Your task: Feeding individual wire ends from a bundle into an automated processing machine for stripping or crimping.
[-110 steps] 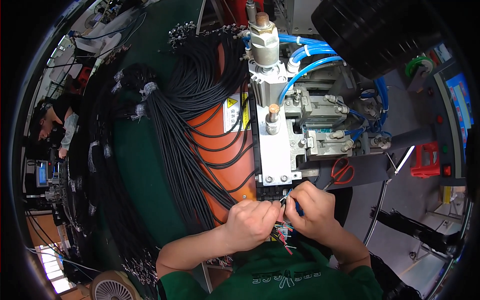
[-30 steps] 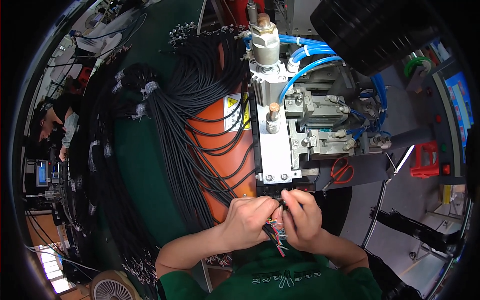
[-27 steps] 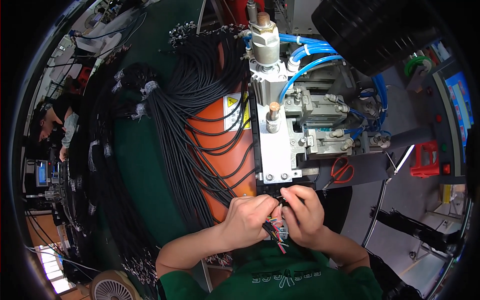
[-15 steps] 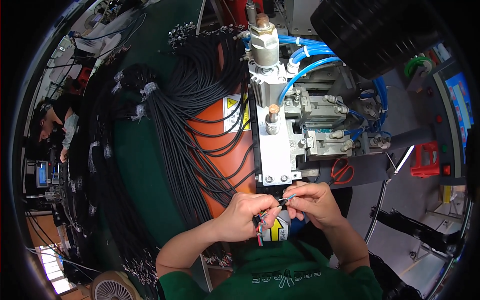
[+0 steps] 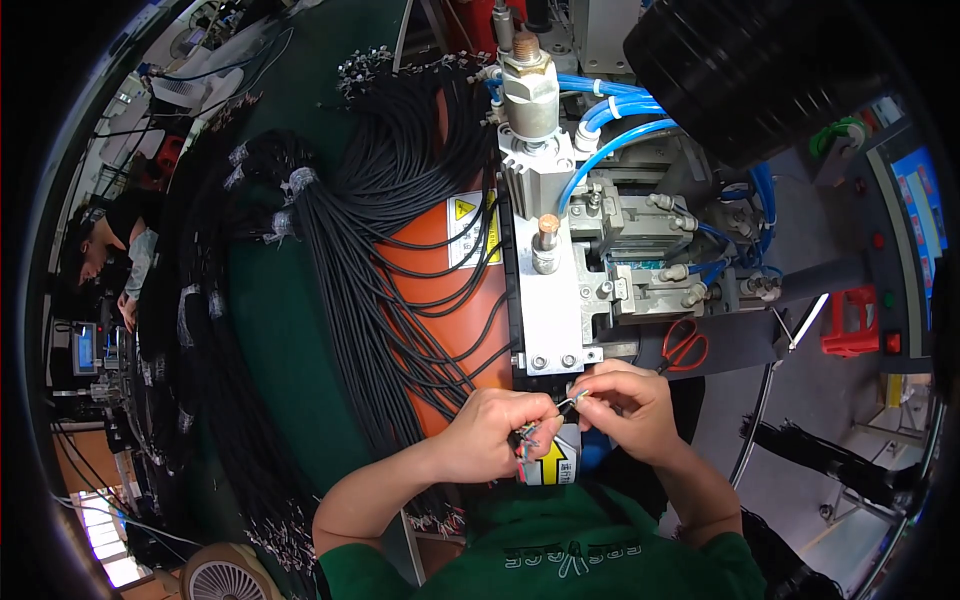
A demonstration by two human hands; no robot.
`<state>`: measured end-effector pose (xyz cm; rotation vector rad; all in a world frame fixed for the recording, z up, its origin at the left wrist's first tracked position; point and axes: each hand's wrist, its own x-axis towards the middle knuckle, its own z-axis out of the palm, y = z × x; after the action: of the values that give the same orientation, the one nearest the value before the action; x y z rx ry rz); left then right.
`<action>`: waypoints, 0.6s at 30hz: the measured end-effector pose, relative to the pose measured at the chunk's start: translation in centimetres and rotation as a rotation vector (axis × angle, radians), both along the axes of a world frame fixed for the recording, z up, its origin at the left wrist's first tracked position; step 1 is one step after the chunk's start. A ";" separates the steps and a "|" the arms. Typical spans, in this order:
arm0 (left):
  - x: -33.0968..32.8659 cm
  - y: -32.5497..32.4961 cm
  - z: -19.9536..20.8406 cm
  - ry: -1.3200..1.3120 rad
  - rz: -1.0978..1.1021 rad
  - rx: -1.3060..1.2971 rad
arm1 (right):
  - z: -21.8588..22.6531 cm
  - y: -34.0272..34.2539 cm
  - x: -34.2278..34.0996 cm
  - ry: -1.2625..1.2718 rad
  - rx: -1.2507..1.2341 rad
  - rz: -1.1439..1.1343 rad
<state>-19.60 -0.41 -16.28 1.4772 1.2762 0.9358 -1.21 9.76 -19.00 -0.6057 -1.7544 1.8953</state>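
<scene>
Just below the front end of the metal press (image 5: 545, 310), my two hands meet over thin wires. My left hand (image 5: 492, 428) is closed round black cable, and a tuft of coloured wire ends (image 5: 527, 440) sticks out below its fingers. With thumb and forefinger my right hand (image 5: 632, 408) pinches fine pale wires (image 5: 572, 402) that run across from the left fingertips. Fingers hide part of these wires. A large bundle of black cables (image 5: 345, 290) fans over the orange surface (image 5: 440, 310) to the left of the press.
Red-handled scissors (image 5: 685, 346) lie right of the press. Blue air hoses (image 5: 615, 105) curve behind it. More cable bundles hang over the green table (image 5: 275, 320). A control screen (image 5: 918, 200) stands far right. At the far left another person (image 5: 125, 240) works at a bench.
My right fingers have shifted slightly along the wires, and the light blue wire that stuck up from them shows less. The left hand has turned a little; its coloured wire ends have moved.
</scene>
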 end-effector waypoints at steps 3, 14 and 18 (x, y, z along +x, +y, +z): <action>1.7 -0.6 0.2 0.318 0.134 0.216 | 0.1 -0.8 -0.4 -0.031 0.501 -0.152; 1.7 -1.2 0.4 0.774 0.097 0.328 | 0.7 -1.0 -0.4 -0.326 0.746 -0.142; 1.6 -0.6 0.8 0.791 0.056 0.334 | 0.7 -1.2 -0.4 -0.334 0.772 -0.178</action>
<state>-18.05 -0.99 -15.53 2.2097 1.7770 0.6231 -1.60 8.57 -18.28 -0.7551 -2.3388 0.9024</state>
